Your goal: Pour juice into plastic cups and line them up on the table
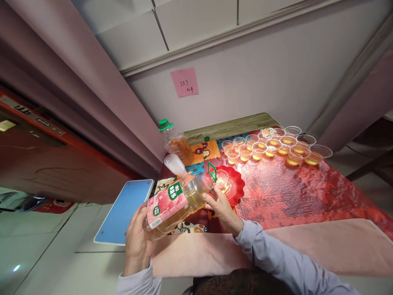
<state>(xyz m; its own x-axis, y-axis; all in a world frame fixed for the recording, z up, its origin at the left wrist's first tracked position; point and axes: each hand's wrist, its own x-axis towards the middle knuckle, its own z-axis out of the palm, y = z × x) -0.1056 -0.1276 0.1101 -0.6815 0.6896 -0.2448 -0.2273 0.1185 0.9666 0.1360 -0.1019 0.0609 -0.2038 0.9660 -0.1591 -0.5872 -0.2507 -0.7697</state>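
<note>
A large juice bottle (172, 200) with a pink label lies tilted in both my hands, its mouth toward the right. My left hand (138, 235) is wrapped round its base, and my right hand (222, 207) grips it near the neck. A green handle loop (211, 171) stands up at the neck. Just beyond the mouth, a clear plastic cup (222, 177) sits on a red scalloped plate (239, 190). Whether liquid is flowing into the cup I cannot tell. Behind the bottle leans a stack of clear cups (175, 165).
Several clear cups of amber drink (259, 150) stand in rows at the back right. A second bottle (179, 146) with a green cap stands back left, and a loose green cap (206, 139) lies near the wall. A blue board (123, 213) is at the left.
</note>
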